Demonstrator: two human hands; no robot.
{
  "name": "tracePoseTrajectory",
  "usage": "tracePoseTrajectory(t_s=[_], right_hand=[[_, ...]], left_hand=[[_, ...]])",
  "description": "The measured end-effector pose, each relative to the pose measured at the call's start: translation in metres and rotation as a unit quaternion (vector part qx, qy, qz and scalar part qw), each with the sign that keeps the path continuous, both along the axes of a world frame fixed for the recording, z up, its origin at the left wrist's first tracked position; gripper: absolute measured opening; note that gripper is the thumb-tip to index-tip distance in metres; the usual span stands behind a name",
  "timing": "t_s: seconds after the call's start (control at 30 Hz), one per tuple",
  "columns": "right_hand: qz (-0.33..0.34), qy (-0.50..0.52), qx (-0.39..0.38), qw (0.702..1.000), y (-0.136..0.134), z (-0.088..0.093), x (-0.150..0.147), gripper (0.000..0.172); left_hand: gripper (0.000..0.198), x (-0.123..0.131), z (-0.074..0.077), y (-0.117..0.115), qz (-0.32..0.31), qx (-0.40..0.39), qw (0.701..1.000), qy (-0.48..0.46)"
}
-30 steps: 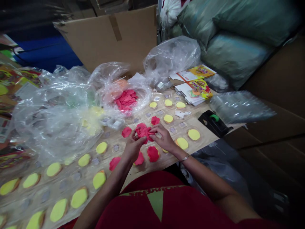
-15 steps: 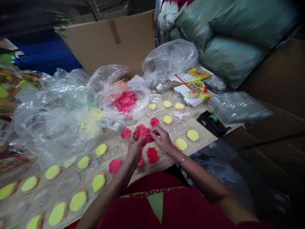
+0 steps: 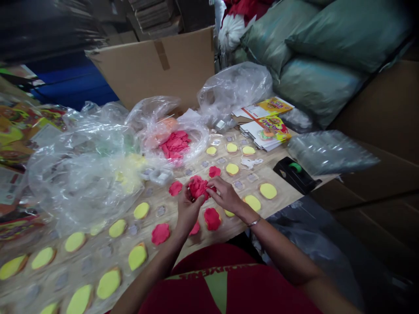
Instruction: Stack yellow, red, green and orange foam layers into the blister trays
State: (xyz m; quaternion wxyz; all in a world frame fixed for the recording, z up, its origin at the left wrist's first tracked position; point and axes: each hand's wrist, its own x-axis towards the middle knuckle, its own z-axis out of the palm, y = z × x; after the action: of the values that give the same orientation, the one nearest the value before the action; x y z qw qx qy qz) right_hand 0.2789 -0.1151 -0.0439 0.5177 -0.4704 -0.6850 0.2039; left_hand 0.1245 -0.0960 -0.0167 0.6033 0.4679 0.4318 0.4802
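Note:
A clump of red scalloped foam pieces (image 3: 197, 185) is held above the table between both hands. My left hand (image 3: 190, 207) wraps its fingers and thumb around the clump's left side. At the clump's right edge my right hand (image 3: 225, 194) pinches with thumb and fingertips. Close around the hands lie single red scalloped pieces, one (image 3: 212, 219) nearer me, one (image 3: 160, 234) to the left and one (image 3: 214, 171) beyond. Yellow rounded pieces (image 3: 141, 210) on tan layers sit in clear plastic trays in rows along the table.
An open clear bag of red pieces (image 3: 176, 144) and a big clear bag (image 3: 85, 174) lie at the left. On the right stand a black tape dispenser (image 3: 296, 174), printed cartons (image 3: 265, 131) and a stack of clear plastic (image 3: 330, 150). A cardboard box (image 3: 147, 69) rises behind.
The view has shifted slightly, so the table sits a little lower in it. Both hands remain on the red clump, which looks more gathered together than before.

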Motion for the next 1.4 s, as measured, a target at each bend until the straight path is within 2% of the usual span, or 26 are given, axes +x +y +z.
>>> tracePoseTrajectory(t_s=[0.1, 0.2, 0.23, 0.3, 0.37, 0.43, 0.57, 0.63, 0.7, 0.77, 0.83, 0.9, 1.07, 1.13, 1.23, 1.33, 1.4], right_hand=[[-0.047, 0.094, -0.042, 0.994, 0.002, -0.003, -0.006, 0.009], [-0.037, 0.161, -0.076, 0.983, 0.003, -0.002, -0.012, 0.024], [-0.035, 0.155, -0.074, 0.984, 0.003, -0.001, -0.014, 0.026], [-0.055, 0.121, -0.048, 0.99, 0.003, 0.0, -0.016, 0.02], [-0.078, 0.087, -0.013, 0.993, 0.002, -0.001, -0.019, 0.012], [-0.074, 0.066, 0.019, 0.995, 0.001, -0.005, -0.021, 0.011], [-0.09, 0.131, 0.015, 0.987, -0.001, -0.012, -0.026, 0.015], [-0.091, 0.148, 0.001, 0.985, -0.002, -0.011, -0.026, 0.019], [-0.097, 0.104, 0.004, 0.99, -0.002, -0.008, -0.025, 0.022], [-0.116, 0.061, 0.005, 0.991, -0.001, -0.003, -0.024, 0.017], [-0.129, 0.066, -0.004, 0.989, 0.002, 0.0, -0.024, 0.009], [-0.126, 0.094, -0.008, 0.988, 0.004, 0.001, -0.026, 0.006], [-0.106, 0.116, -0.005, 0.988, 0.006, -0.004, -0.033, 0.007], [-0.097, 0.138, -0.031, 0.985, 0.005, -0.006, -0.035, 0.007], [-0.072, 0.203, -0.086, 0.973, 0.005, -0.007, -0.034, 0.014], [-0.056, 0.219, -0.11, 0.968, 0.009, -0.006, -0.029, 0.022], [-0.045, 0.221, -0.112, 0.968, 0.013, -0.006, -0.025, 0.02]], left_hand=[[0.058, 0.001, -0.003, 0.001, 0.016, -0.004, 0.999, -0.032], [0.055, 0.003, -0.005, -0.001, 0.023, -0.003, 0.999, -0.049], [0.055, 0.003, -0.004, -0.002, 0.023, -0.002, 0.998, -0.05], [0.058, 0.003, -0.003, -0.002, 0.025, -0.01, 0.998, -0.058], [0.063, 0.003, -0.002, 0.0, 0.026, -0.037, 0.996, -0.073], [0.067, 0.004, -0.002, 0.005, 0.026, -0.076, 0.993, -0.087], [0.063, 0.005, -0.006, 0.013, 0.045, -0.121, 0.984, -0.126], [0.061, 0.006, -0.008, 0.01, 0.055, -0.105, 0.984, -0.134], [0.061, 0.008, -0.01, 0.004, 0.056, -0.06, 0.99, -0.115], [0.061, 0.01, -0.01, -0.002, 0.064, -0.002, 0.995, -0.079], [0.06, 0.01, -0.009, -0.004, 0.082, 0.035, 0.994, -0.056], [0.062, 0.01, -0.008, -0.001, 0.091, 0.025, 0.993, -0.076], [0.072, 0.01, -0.012, 0.01, 0.057, -0.078, 0.984, -0.147], [0.066, 0.01, -0.014, 0.011, 0.078, -0.069, 0.985, -0.136], [0.056, 0.01, -0.016, 0.007, 0.112, -0.006, 0.989, -0.1], [0.054, 0.009, -0.014, 0.005, 0.091, 0.032, 0.992, -0.076], [0.056, 0.008, -0.012, 0.008, 0.077, 0.008, 0.991, -0.106]])
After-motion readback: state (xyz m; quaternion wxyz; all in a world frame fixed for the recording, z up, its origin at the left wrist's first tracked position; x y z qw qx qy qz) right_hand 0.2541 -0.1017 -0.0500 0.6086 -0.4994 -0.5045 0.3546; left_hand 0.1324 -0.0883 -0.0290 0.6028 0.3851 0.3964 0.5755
